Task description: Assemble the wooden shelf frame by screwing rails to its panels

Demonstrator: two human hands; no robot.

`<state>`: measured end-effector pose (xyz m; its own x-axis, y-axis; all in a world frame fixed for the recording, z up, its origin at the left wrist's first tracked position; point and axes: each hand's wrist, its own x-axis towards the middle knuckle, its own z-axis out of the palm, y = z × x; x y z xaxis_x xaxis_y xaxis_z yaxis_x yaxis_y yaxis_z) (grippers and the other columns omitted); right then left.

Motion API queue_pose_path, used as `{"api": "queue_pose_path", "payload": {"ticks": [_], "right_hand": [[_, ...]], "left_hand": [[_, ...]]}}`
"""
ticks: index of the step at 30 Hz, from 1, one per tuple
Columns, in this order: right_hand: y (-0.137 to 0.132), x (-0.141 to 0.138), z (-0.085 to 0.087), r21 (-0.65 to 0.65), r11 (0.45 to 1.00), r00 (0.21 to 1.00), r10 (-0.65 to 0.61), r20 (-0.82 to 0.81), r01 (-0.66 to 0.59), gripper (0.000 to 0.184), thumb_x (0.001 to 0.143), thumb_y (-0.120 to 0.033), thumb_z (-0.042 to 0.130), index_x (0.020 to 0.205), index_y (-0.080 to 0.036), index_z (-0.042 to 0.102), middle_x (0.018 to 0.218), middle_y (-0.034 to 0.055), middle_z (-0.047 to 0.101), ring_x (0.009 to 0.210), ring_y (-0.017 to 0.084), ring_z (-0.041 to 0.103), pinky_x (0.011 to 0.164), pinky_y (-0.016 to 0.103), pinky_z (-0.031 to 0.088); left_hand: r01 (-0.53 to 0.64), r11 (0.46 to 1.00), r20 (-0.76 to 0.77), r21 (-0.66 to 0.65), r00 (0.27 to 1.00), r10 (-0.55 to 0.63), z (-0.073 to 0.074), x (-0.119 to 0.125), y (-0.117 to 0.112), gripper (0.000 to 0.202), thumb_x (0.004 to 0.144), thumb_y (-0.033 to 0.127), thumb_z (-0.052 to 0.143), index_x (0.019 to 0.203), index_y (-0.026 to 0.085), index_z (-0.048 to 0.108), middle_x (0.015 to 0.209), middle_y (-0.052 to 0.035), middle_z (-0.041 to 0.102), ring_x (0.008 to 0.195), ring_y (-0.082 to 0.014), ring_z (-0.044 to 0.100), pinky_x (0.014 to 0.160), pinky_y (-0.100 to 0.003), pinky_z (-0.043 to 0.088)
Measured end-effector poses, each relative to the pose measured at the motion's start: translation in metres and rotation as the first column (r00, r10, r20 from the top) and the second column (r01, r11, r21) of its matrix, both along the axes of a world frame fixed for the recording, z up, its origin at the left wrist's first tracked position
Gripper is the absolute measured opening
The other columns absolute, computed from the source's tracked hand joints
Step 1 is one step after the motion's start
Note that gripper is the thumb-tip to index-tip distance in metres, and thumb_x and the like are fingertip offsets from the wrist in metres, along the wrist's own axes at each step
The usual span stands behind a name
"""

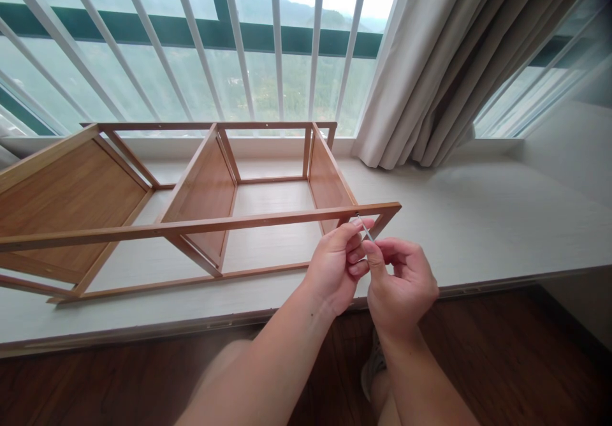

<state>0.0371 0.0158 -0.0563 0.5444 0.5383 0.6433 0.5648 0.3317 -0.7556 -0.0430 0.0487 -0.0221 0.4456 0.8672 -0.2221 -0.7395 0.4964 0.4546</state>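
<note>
A wooden shelf rack (268,217) lies on its side on the white ledge, its shelf panels standing upright. At the right end of its near rail, a thin silver hex key (367,231) meets a small dark hole. My left hand (337,263) is closed near the rail, thumb and forefinger pinched around the upper part of the key. My right hand (401,279) is closed too, with the key's lower end between thumb and forefinger. Fingers hide the key's end, so its full shape does not show.
The white ledge (478,222) runs under a window with white bars (277,43). A grey-beige curtain (421,75) hangs at the right. Below the ledge's front edge lies a dark wooden floor (502,356), with my shoe (373,365) partly visible.
</note>
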Motion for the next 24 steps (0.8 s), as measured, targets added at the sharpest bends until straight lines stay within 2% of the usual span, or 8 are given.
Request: {"api": "queue_pose_path", "payload": {"ticks": [6,10,15,21,24], "right_hand": [[0.0022,-0.0013,-0.0002,0.042,0.999,0.999,0.007,-0.037,-0.006,0.026,0.075,-0.034,0.077,0.088,-0.016,0.064,0.073,0.0012,0.064,0.062,0.014,0.061,0.058,0.027,0.051],[0.0030,-0.0018,0.0029,0.096,0.995,0.996,0.033,-0.080,-0.025,0.028,0.071,-0.028,0.080,0.089,-0.016,0.062,0.071,-0.0003,0.063,0.061,0.014,0.061,0.058,0.027,0.052],[0.0036,-0.0010,0.0037,0.133,0.991,0.995,0.032,-0.095,-0.019,0.029,0.072,-0.028,0.080,0.090,-0.016,0.060,0.070,-0.0015,0.061,0.059,0.013,0.061,0.058,0.028,0.052],[0.0045,0.0001,0.0023,0.106,0.994,0.997,0.008,-0.076,0.000,0.029,0.073,-0.030,0.079,0.091,-0.017,0.061,0.071,-0.0007,0.062,0.061,0.013,0.060,0.057,0.027,0.050],[0.0035,0.0000,0.0032,0.083,0.996,0.997,-0.020,-0.071,0.026,0.026,0.072,-0.033,0.079,0.084,-0.016,0.063,0.071,0.0006,0.063,0.061,0.014,0.059,0.056,0.026,0.048]], "left_hand": [[0.000,1.000,0.047,-0.014,0.999,0.000,-0.0005,0.0008,0.0002,0.024,0.076,0.029,0.072,0.089,0.010,0.068,0.060,0.0082,0.021,0.049,-0.0026,0.020,0.038,-0.014,0.017],[0.001,1.000,0.050,-0.007,0.999,-0.001,0.0001,0.0015,0.0005,0.023,0.075,0.028,0.073,0.089,0.010,0.068,0.061,0.0079,0.020,0.051,-0.0033,0.022,0.038,-0.014,0.018],[0.019,1.000,0.093,0.003,0.995,-0.019,-0.0009,0.0018,0.0010,0.023,0.075,0.028,0.073,0.090,0.010,0.068,0.062,0.0077,0.020,0.051,-0.0036,0.021,0.038,-0.014,0.019],[0.018,1.000,0.114,0.002,0.993,-0.018,-0.0029,0.0028,0.0026,0.024,0.076,0.028,0.073,0.090,0.011,0.067,0.062,0.0076,0.020,0.051,-0.0036,0.021,0.038,-0.014,0.019],[0.016,1.000,0.114,0.009,0.993,-0.017,-0.0034,0.0033,0.0029,0.024,0.076,0.029,0.073,0.090,0.011,0.067,0.062,0.0075,0.021,0.051,-0.0036,0.021,0.038,-0.014,0.018]]}}
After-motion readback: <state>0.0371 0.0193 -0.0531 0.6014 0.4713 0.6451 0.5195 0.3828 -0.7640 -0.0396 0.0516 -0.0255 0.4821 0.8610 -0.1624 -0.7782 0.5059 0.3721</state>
